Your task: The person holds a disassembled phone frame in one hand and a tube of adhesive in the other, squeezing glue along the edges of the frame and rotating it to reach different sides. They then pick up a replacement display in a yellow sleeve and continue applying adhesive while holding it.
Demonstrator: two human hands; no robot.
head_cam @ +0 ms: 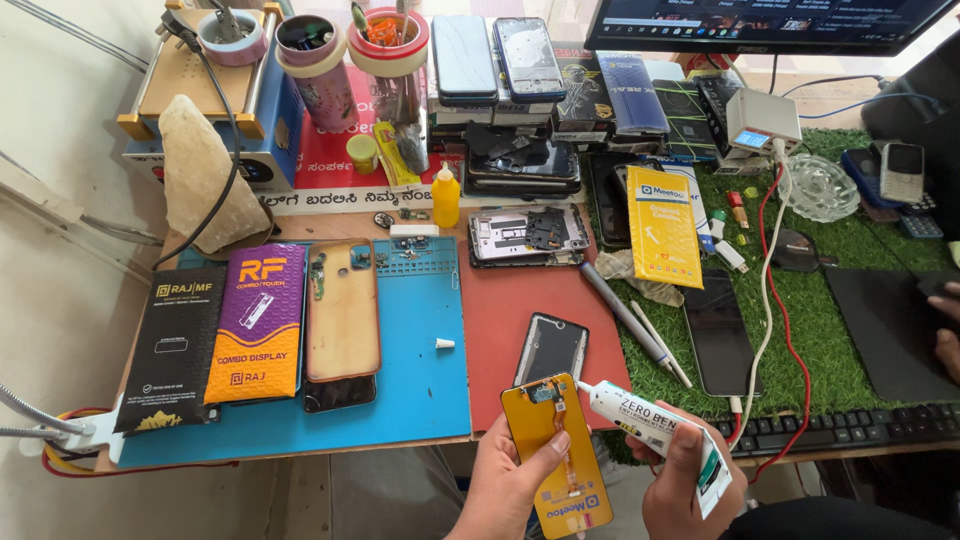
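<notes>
Yellow-backed rectangular phone display panel (558,455) with flex cable at its top, held upright and slightly tilted in left hand (508,480), thumb across its face. White squeeze tube of adhesive (655,432), gripped in right hand (690,480), nozzle pointing left toward panel's top edge.

Open red mat (520,320) ahead allows passage; a dark phone frame (551,348) and screwdriver (618,310) flank it.
</notes>
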